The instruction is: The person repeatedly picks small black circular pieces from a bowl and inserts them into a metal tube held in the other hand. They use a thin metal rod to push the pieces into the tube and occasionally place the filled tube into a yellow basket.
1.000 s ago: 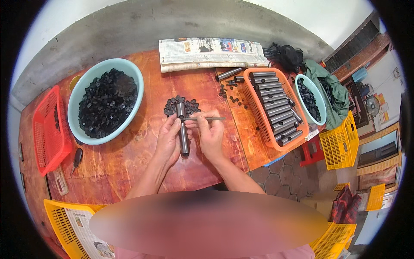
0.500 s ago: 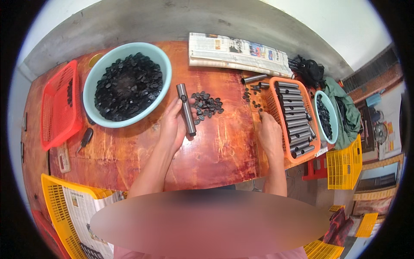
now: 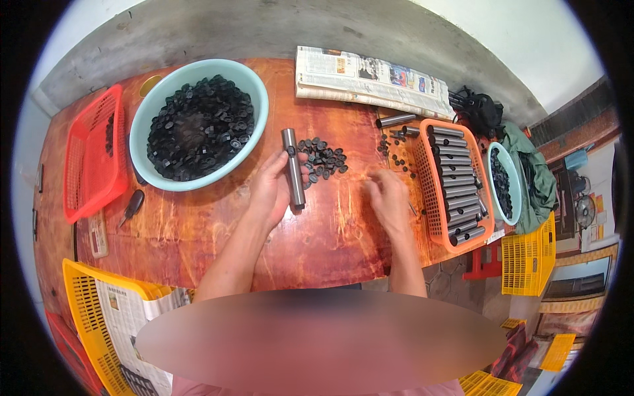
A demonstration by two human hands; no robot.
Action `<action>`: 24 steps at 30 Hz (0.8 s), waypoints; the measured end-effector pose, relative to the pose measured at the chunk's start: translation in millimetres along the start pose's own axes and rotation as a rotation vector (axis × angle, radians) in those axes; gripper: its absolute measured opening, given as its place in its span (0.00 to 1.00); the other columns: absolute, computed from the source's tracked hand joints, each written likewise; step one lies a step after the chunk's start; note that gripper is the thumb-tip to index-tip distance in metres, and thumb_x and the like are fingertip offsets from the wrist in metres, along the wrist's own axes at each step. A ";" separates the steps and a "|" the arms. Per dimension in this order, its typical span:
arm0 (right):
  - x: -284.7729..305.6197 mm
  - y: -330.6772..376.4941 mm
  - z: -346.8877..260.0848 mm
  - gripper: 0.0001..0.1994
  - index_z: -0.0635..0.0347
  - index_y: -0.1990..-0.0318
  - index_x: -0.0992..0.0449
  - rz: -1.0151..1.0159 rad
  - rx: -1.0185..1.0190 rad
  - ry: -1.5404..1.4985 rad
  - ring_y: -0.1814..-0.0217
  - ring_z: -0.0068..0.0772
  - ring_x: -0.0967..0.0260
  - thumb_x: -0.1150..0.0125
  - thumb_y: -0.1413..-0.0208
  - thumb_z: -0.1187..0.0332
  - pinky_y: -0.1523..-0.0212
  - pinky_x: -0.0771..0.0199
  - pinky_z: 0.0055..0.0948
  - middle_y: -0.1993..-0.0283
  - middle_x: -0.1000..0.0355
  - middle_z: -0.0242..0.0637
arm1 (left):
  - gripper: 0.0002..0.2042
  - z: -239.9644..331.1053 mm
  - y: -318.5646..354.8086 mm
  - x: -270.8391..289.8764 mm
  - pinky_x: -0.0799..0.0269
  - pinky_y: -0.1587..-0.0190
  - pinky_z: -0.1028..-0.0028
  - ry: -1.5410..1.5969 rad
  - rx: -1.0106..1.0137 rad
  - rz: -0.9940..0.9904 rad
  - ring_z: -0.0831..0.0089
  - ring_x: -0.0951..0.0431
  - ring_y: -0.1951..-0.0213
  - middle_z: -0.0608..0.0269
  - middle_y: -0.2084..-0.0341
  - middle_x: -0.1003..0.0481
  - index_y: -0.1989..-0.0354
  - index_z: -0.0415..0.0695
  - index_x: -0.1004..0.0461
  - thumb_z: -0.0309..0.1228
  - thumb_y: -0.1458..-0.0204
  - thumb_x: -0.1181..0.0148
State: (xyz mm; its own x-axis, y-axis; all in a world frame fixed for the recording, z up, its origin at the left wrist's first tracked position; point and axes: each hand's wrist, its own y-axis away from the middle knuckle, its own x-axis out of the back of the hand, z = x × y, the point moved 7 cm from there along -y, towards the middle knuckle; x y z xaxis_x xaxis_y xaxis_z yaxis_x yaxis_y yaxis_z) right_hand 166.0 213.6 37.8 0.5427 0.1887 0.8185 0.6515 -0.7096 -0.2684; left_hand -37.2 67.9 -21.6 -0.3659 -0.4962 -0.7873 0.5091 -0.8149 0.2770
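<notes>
My left hand point(image 3: 272, 190) holds a grey metal tube point(image 3: 293, 168) upright-ish above the wooden table point(image 3: 198, 231). Just right of the tube lies a small heap of black caps point(image 3: 322, 158). My right hand point(image 3: 387, 198) rests low over the table between that heap and an orange basket point(image 3: 428, 191) filled with several metal tubes point(image 3: 456, 185). Its fingers are curled; I cannot tell whether they hold anything.
A large pale-green bowl point(image 3: 254, 99) full of black caps stands at back left, beside a red basket point(image 3: 92, 158). A folded newspaper point(image 3: 370, 79) lies at the back. A smaller bowl of caps point(image 3: 512, 185) sits right of the orange basket. Yellow crates point(image 3: 99, 310) stand below the table edge.
My right hand let go of the tube, went right to the orange basket, and has drawn back slightly toward the middle. My left hand keeps the tube. The view has shifted.
</notes>
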 end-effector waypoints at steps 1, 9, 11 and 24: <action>-12.4 -3.5 -6.9 0.08 0.66 0.57 0.19 -0.043 -0.066 -0.084 0.58 0.48 0.19 0.33 0.40 0.70 0.53 0.18 0.40 0.54 0.20 0.50 | 0.12 -6.2 0.2 -1.3 0.20 0.58 0.62 -0.007 0.033 -0.044 0.64 0.20 0.59 0.53 0.55 0.21 0.43 0.43 0.31 0.33 0.29 0.49; -42.5 -17.4 -24.4 0.13 0.62 0.52 0.23 0.043 0.089 0.045 0.57 0.59 0.24 0.32 0.41 0.68 0.57 0.23 0.49 0.58 0.25 0.51 | 0.18 -36.8 8.1 -16.3 0.19 0.53 0.60 0.010 0.151 -0.140 0.60 0.19 0.56 0.49 0.52 0.22 0.35 0.41 0.34 0.27 0.31 0.50; -38.7 -14.2 -27.6 0.10 0.62 0.54 0.21 0.058 0.094 0.029 0.57 0.60 0.24 0.34 0.40 0.68 0.57 0.23 0.50 0.60 0.25 0.50 | 0.17 -36.6 8.4 -15.9 0.18 0.51 0.59 0.007 0.150 -0.140 0.60 0.19 0.56 0.48 0.52 0.22 0.35 0.40 0.34 0.26 0.31 0.50; -30.3 -11.2 -20.0 0.12 0.61 0.50 0.19 -0.004 -0.084 -0.064 0.54 0.53 0.21 0.34 0.40 0.69 0.53 0.22 0.44 0.56 0.21 0.47 | 0.16 -39.3 13.1 -20.7 0.19 0.51 0.59 0.033 0.176 -0.178 0.60 0.19 0.55 0.49 0.52 0.22 0.37 0.38 0.34 0.27 0.30 0.52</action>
State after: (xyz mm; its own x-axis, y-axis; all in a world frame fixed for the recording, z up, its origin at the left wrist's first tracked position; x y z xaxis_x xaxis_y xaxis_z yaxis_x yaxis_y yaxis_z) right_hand 131.7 202.3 26.2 0.5748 0.2322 0.7847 0.6082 -0.7627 -0.2198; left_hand 7.7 79.2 -23.3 -0.4109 -0.3325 -0.8489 0.2940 -0.9297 0.2218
